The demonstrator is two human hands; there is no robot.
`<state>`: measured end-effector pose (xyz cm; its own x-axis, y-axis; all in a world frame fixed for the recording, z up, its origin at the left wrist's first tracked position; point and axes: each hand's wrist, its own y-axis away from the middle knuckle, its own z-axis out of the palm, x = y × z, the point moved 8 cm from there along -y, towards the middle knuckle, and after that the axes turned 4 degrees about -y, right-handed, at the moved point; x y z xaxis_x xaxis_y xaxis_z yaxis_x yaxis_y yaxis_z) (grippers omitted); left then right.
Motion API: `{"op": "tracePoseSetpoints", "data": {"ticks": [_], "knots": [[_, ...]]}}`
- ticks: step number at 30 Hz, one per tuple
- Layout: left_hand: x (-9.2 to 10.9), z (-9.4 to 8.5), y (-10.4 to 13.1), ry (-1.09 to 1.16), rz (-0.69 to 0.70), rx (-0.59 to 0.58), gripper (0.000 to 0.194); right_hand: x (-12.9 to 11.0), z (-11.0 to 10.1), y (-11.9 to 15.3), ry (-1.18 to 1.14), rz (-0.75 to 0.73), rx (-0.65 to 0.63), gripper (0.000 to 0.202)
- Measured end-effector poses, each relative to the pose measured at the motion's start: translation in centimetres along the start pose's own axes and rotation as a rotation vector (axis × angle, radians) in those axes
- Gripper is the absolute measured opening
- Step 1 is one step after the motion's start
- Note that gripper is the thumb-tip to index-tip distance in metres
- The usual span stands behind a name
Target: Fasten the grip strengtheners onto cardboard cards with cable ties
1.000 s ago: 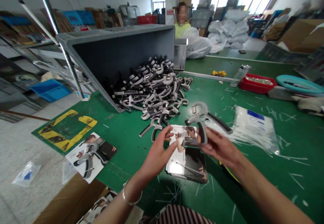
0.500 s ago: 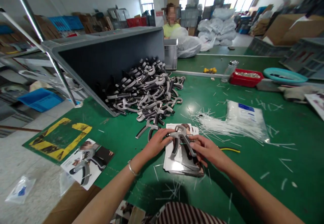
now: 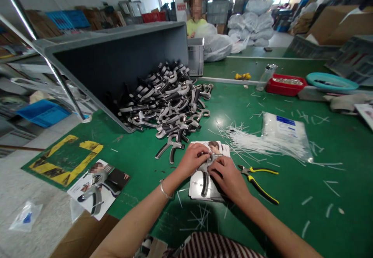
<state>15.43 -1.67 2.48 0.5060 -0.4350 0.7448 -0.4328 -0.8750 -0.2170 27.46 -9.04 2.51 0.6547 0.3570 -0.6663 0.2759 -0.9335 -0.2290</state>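
Observation:
A grey-and-black hand grip exerciser (image 3: 205, 183) lies over a stack of printed cards (image 3: 195, 190) in front of me. My left hand (image 3: 192, 160) is closed around its upper left part, thumb and fingers near the spring. From the other side my right hand (image 3: 230, 177) pinches its upper right part, and its fingers cover the right handle. Both sets of fingertips almost meet at the top. Just right of my right hand are diagonal cutters (image 3: 260, 178) with yellow-and-black handles, jaws pointing left. On the left, another grip exerciser (image 3: 97, 190) rests on its own card (image 3: 107, 203).
A tipped grey crate (image 3: 116, 30) spills a heap of grip exercisers (image 3: 171, 102) onto the green table. White cable ties (image 3: 247, 141) lie beside a clear bag (image 3: 285, 133). Farther back are a red tray (image 3: 284, 91) and a turquoise dish (image 3: 332, 82). Another person (image 3: 196, 25) is behind the crate.
Both hands have moved up to the exerciser's spring end and closed in on each other. The exerciser has turned somewhat. The cutters, mostly covered by my right arm before, now show fully.

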Motion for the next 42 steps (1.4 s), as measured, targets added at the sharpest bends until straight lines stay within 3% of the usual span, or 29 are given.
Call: {"op": "tracePoseSetpoints", "data": {"ticks": [7,11,14,21,26,37,42], "knots": [[-0.5,0.1,-0.5,-0.012,-0.018,0.078,0.012,3.7,-0.5,-3.9,-0.296,0.069,0.125,0.008],[-0.6,-0.3,-0.3,0.024,-0.002,0.136,0.012,4.3,-0.9,-5.0,-0.359,0.056,0.158,0.011],[-0.4,-0.3,0.1,0.031,-0.003,0.162,0.013,4.1,-1.0,-5.1,-0.355,0.038,0.151,0.014],[-0.6,-0.1,0.9,0.055,-0.044,0.213,0.011,4.3,-0.2,-4.1,-0.299,0.058,0.003,0.021],[-0.8,0.0,0.5,0.046,-0.049,0.175,0.011,4.3,0.6,-3.8,-0.303,0.075,-0.07,0.022],[-0.7,0.4,0.7,0.044,-0.003,0.143,0.013,4.3,0.6,-4.1,-0.31,0.091,-0.077,0.021],[-0.4,0.1,0.9,0.062,0.068,0.101,0.013,4.6,0.5,-4.1,-0.329,0.111,-0.009,0.021]]}}
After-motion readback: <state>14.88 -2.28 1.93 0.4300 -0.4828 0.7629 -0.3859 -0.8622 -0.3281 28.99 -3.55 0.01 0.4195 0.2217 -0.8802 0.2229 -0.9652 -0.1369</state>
